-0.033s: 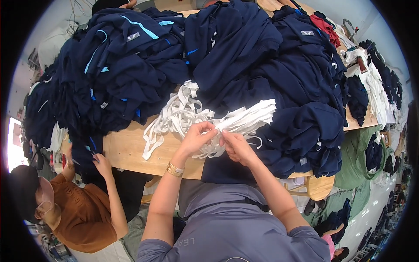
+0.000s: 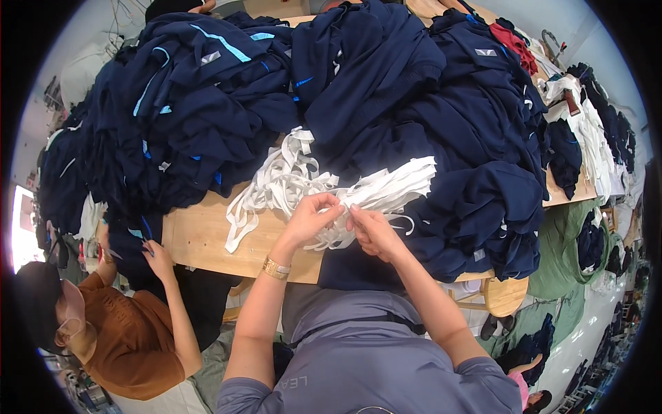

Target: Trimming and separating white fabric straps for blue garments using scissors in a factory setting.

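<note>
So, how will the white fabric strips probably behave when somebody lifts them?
The white fabric strips are probably floppy, since many curl and loop loosely. Each looks flat and narrow, so likely light. They may tangle, because many cross one another.

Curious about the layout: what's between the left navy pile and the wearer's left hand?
In the head view, white strips and some wooden tabletop lie between the navy pile and left hand.

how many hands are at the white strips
2: the person's left hand, with a gold band on its wrist, and the right hand just beside it, both at the white strips
</note>
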Motion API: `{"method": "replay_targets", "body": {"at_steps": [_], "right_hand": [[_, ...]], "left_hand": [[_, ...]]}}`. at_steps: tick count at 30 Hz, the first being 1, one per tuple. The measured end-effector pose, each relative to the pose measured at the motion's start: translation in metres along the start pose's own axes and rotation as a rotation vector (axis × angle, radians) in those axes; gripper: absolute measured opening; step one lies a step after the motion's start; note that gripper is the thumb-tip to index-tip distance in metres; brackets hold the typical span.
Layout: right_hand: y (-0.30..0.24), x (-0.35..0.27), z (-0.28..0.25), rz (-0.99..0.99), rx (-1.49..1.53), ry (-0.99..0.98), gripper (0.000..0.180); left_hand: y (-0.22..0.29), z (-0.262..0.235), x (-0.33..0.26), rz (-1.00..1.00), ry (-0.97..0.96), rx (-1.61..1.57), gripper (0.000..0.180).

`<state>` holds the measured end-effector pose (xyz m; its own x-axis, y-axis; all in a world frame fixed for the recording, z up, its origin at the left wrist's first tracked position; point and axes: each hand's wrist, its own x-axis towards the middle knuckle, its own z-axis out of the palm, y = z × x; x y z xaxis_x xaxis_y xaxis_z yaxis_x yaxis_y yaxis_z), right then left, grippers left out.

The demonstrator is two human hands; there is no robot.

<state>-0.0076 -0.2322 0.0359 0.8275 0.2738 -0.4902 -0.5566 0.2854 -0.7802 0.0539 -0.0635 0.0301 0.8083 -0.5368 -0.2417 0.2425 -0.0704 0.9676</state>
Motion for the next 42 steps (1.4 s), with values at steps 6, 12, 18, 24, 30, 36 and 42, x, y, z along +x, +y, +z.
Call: {"method": "replay_targets", "body": {"at_steps": [6, 12, 18, 24, 30, 36, 42], "right_hand": [[-0.001, 0.002, 0.003, -0.018, -0.002, 0.009, 0.043], [0.003, 0.002, 0.003, -0.031, -0.027, 0.003, 0.042], [0.000, 0.000, 0.012, -0.150, -0.029, 0.133, 0.031], [-0.028, 0.011, -0.021, -0.598, -0.462, 0.344, 0.019], [-0.085, -0.004, -0.080, -0.737, -0.777, 0.686, 0.022], [-0.082, -0.010, -0.090, -0.792, -0.900, 0.991, 0.023], [-0.084, 0.012, 0.001, -0.678, -0.344, 0.315, 0.041]], "left_hand": [[0.004, 0.000, 0.000, -0.024, -0.069, 0.076, 0.014], [0.006, -0.005, -0.002, -0.044, -0.116, 0.106, 0.015], [0.006, 0.001, -0.005, 0.063, -0.073, 0.119, 0.017], [0.011, 0.004, 0.003, 0.152, -0.072, 0.030, 0.025], [-0.022, -0.040, 0.026, 0.552, 0.531, 1.136, 0.033], [0.003, -0.060, 0.041, 0.524, 0.455, 1.038, 0.011], [0.101, -0.025, 0.016, 0.600, 0.447, 0.681, 0.009]]}}
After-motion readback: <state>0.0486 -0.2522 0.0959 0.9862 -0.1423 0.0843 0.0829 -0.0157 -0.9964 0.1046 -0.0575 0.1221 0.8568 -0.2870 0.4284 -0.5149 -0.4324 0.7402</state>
